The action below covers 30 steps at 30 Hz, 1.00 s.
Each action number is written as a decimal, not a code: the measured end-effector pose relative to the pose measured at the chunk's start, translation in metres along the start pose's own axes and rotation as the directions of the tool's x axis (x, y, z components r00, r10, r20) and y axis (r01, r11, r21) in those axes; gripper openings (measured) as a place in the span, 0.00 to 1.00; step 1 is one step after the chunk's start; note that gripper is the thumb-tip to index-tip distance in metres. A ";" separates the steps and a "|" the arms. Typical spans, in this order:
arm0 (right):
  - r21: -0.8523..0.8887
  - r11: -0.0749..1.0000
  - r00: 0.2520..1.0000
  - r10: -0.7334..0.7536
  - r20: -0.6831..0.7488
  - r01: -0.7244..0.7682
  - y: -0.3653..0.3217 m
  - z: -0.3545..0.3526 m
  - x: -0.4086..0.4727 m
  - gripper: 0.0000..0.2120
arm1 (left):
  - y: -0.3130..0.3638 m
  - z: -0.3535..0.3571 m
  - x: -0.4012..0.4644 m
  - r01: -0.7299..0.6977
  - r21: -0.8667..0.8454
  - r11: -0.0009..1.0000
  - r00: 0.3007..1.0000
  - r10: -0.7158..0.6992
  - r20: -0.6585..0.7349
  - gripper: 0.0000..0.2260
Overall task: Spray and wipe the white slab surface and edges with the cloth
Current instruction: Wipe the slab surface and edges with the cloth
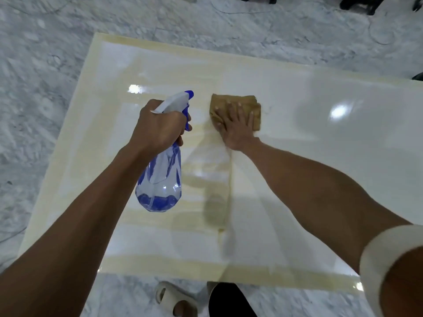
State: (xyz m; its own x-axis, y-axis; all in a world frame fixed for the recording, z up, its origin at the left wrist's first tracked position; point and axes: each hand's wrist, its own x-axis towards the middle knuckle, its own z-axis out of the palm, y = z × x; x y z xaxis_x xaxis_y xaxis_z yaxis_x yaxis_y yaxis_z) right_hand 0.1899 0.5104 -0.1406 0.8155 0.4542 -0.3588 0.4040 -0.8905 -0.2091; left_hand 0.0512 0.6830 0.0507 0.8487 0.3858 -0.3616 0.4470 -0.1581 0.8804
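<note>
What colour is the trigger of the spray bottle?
Blue; the trigger sits under a white head on the spray bottle, seen in the head view.

Marble-floored indoor room (57, 65); beige slipper (174, 298)

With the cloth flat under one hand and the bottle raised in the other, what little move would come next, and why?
Probably a short sweep of the brown cloth toward the person along the yellowish streak. The right hand already presses it flat on the white slab, and streaks run from there down to the near edge. The left hand holds the spray bottle aloft, ready to mist afterward.
</note>
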 end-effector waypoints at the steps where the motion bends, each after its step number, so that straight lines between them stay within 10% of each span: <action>1: 0.004 1.000 1.000 -0.016 0.003 0.016 -0.006 0.010 -0.023 0.26 | -0.003 -0.002 -0.013 0.013 0.009 1.000 1.000 -0.013 -0.004 0.08; 15: 0.106 0.993 0.987 -0.071 0.146 0.056 -0.110 0.133 -0.346 0.24 | -0.083 -0.034 -0.229 0.090 0.017 0.996 0.987 -0.092 0.134 0.11; 22: 0.690 0.700 0.975 0.217 0.039 -0.183 -0.100 -0.008 -0.277 0.24 | -0.053 -0.052 -0.201 0.026 0.047 0.999 0.993 -0.031 0.113 0.10; 30: 0.588 0.809 0.981 0.127 -0.147 -0.017 -0.062 -0.131 -0.086 0.22 | 0.008 -0.069 -0.090 -0.028 -0.022 0.999 0.998 0.030 0.064 0.17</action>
State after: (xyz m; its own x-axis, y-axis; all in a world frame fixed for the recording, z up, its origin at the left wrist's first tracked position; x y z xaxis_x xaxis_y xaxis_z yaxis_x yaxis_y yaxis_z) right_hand 0.1487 0.5235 0.0224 0.9123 0.3282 -0.2447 0.0692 -0.7126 -0.6981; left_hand -0.0412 0.7100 0.1117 0.8780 0.3220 -0.3542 0.4164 -0.1488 0.8969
